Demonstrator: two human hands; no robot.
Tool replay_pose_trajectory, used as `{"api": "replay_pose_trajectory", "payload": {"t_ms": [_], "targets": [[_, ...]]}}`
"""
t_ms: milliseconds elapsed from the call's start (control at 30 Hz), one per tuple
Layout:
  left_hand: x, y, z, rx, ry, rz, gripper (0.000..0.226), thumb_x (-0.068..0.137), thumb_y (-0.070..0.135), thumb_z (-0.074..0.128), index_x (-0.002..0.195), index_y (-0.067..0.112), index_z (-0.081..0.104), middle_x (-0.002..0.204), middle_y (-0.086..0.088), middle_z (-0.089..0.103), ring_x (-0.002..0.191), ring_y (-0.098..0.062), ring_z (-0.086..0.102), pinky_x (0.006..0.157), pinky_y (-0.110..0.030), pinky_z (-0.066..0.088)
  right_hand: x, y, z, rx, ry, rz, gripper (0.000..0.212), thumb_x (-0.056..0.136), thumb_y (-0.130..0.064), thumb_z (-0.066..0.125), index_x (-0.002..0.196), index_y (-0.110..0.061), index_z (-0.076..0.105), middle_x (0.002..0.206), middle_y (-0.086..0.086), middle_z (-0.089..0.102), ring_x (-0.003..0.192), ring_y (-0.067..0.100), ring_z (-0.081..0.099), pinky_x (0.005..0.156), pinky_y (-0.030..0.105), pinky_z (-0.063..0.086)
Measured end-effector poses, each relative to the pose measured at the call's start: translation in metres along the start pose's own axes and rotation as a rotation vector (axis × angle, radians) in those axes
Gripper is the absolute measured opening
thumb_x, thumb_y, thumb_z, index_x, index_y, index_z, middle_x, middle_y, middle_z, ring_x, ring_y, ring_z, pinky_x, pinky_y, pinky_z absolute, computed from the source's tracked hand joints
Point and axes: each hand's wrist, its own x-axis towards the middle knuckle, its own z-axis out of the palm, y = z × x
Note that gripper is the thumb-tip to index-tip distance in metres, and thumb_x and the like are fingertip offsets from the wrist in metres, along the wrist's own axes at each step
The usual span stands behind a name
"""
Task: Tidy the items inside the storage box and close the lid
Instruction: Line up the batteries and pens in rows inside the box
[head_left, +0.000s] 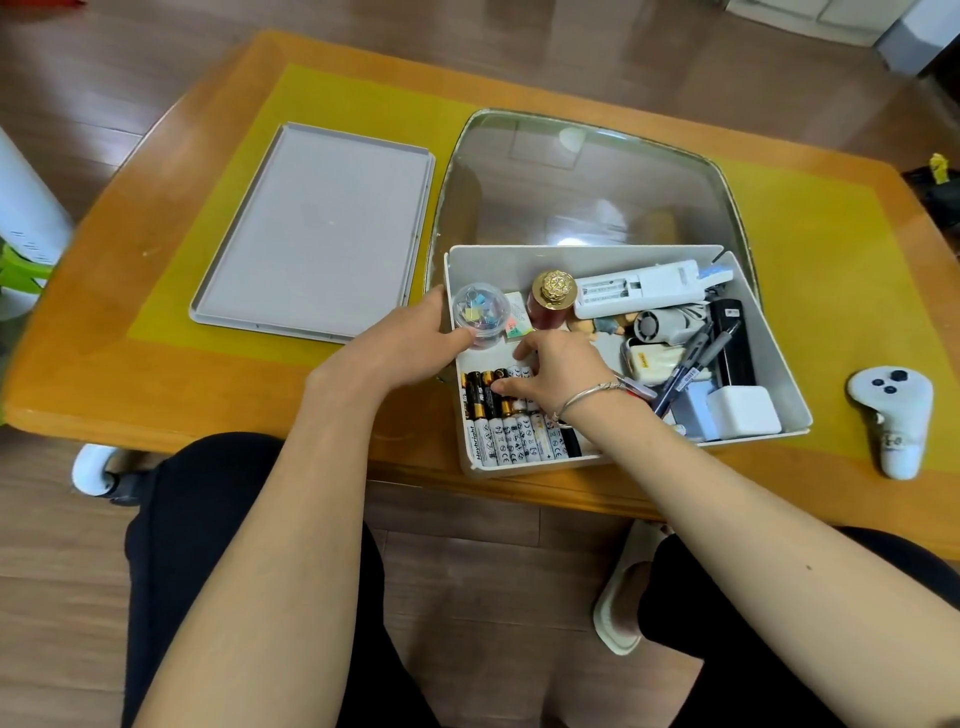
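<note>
Left hand (415, 332) loosely cupping clip tub (480, 314), right hand (556, 371) fingertips pressing batteries (511, 415) rowed in storage box (779, 364)'s near-left corner; smooth, round, apt to roll, best pinched mid-barrel.

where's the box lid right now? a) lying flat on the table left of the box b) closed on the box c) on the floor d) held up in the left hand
a: the grey lid lies flat on the table, left of the open storage box, with neither hand on it.
</note>
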Motion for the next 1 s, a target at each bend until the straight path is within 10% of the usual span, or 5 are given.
{"api": "replay_pose_trajectory", "payload": {"t_ms": [700, 1000], "targets": [[0.002, -0.002, 0.002, 0.002, 0.006, -0.017, 0.054, 0.095, 0.043, 0.05, 0.141, 0.024, 0.031, 0.126, 0.002, 0.057, 0.073, 0.003, 0.05, 0.052, -0.016, 0.037, -0.025, 0.066, -0.067, -0.339, -0.402, -0.098, 0.02, 0.074, -0.009, 0.071, 0.076, -0.029, 0.07, 0.073, -0.015, 0.064, 0.075, 0.008, 0.063, 0.071, 0.02, 0.049], [0.003, -0.003, 0.002, -0.008, -0.004, -0.01, 0.056, 0.095, 0.042, 0.05, 0.143, 0.025, 0.028, 0.128, 0.001, 0.057, 0.076, 0.003, 0.051, 0.055, -0.018, 0.041, -0.025, 0.07, -0.046, -0.584, -0.288, -0.219, 0.014, 0.072, -0.031, 0.068, 0.07, -0.029, 0.054, 0.071, -0.01, 0.052, 0.069, 0.016, 0.052, 0.058, 0.024, 0.04]]}}
